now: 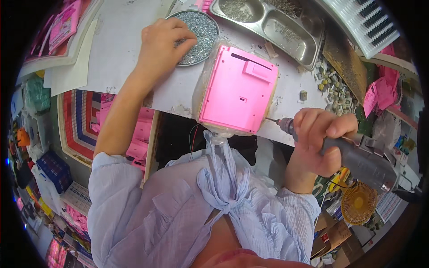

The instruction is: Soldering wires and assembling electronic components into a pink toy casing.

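Observation:
My left hand [166, 43] reaches over a round metal dish [217, 32] of small silvery screws [199, 27]. Its fingers are curled at the screws, and what lies between the fingertips is too small to make out. My right hand [322, 140] is wrapped round a dark electric screwdriver [357, 164], its thin bit pointing left toward the lower right corner of a pink plastic casing [237, 91]. The casing rests at the table's near edge on something wrapped in clear plastic. It has a dark slot along its top and several small holes.
A steel compartment tray [292, 33] with small metal parts stands at the back. Small loose metal pieces [337, 91] lie at right, below a white ribbed tray [364, 24]. Pink parts [142, 134] fill a box at lower left. A yellow basket [359, 203] sits below right.

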### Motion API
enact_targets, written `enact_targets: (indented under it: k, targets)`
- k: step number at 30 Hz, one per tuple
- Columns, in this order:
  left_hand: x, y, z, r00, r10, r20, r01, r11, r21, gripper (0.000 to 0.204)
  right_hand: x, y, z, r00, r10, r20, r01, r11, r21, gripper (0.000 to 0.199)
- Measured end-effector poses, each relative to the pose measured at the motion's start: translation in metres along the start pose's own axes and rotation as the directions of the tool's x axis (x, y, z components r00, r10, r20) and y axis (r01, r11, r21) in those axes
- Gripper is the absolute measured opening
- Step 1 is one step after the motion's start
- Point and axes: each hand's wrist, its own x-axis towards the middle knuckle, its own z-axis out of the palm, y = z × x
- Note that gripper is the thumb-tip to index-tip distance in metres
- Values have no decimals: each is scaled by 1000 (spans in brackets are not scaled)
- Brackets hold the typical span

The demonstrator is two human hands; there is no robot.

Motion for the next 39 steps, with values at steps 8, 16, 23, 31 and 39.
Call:
enact_targets:
  k: [8,16,23,31,39]
  targets:
    - [13,-21,3,990,60,-124,-60,998,8,20,-28,-6,8,993,81,-81,-82,997,-3,34]
    - [-12,76,3,975,222,27,-197,912,-360,34,-47,6,1,994,86,67,-93,991,97,30]
    - [-4,47,-6,958,184,-218,-226,957,-183,11,-45,0,14,991,99,-95,-106,991,-80,40]
    - [-16,62,-10,969,246,10,-229,918,-322,12,-47,7,0,996,71,60,-74,996,42,29]
    - [-20,92,22,846,528,69,-466,797,-385,11,-50,12,11,997,71,8,-69,980,-187,34]
